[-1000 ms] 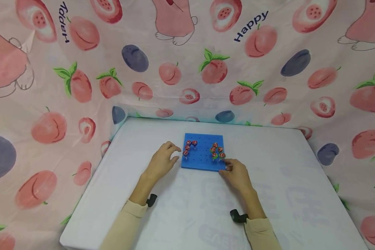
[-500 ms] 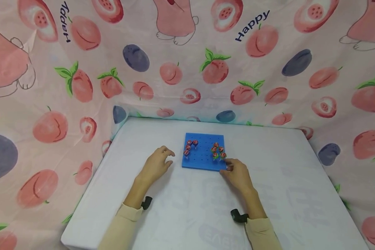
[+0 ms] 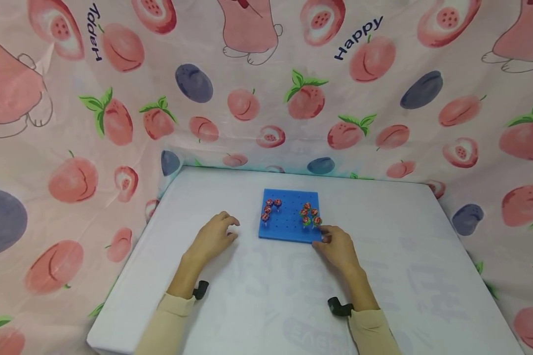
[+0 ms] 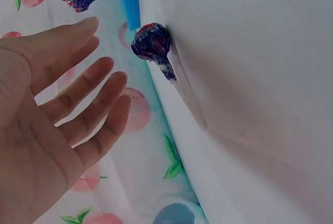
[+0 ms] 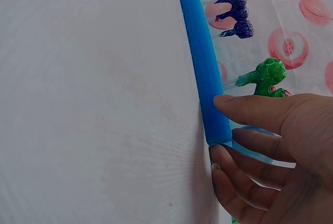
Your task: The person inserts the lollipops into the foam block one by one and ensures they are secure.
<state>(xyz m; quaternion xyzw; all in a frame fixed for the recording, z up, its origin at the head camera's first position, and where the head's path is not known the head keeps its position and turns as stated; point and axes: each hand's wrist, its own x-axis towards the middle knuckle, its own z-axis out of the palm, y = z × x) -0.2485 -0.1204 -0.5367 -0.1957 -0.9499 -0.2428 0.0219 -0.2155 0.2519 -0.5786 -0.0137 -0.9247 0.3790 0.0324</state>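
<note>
A blue board with rows of small holes lies on the white table. Several purple-wrapped lollipops stand at its left side, and several green-wrapped lollipops stand at its right. My right hand grips the board's near right corner, thumb on the front edge and fingers curled at the side. To the left of the board, apart from it, my left hand hovers with relaxed fingers, holding nothing. In the left wrist view a purple lollipop lies near those fingers; in the head view it cannot be made out.
The white table reaches beyond the board on every side. Fruit-printed cloth hangs behind the table and along its sides. A black wrist camera sits on the right wrist, another camera on the left.
My left hand has drawn away from the board, to the left and toward me. The right hand stays at the board's corner, and the lollipops on the board stand as before.
</note>
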